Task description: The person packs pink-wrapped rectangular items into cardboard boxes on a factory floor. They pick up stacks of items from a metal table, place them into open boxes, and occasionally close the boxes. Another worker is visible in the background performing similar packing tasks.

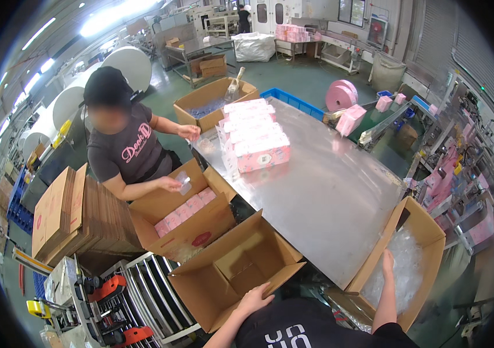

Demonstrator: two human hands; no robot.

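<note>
My left hand [255,299] rests on the near edge of an open cardboard box [212,285] that holds nothing visible besides its flaps. My right hand [388,263] reaches into another cardboard box [436,256] at the right, over a heap of clear plastic pieces [397,269]; whether its fingers hold one cannot be told. Ahead lies a metal table [316,187] bearing stacked pink tissue packs [264,152]. A co-worker [129,135] at the left holds a clear plastic piece [183,182] above a box [216,217] with a row of pink packs [186,209] inside.
Flattened cartons [86,217] are stacked at the left beside a roller conveyor [155,296]. Beyond the table stand a blue crate [292,104] and an open carton [179,104]. A belt carries a pink pack [351,119] near machinery at the right.
</note>
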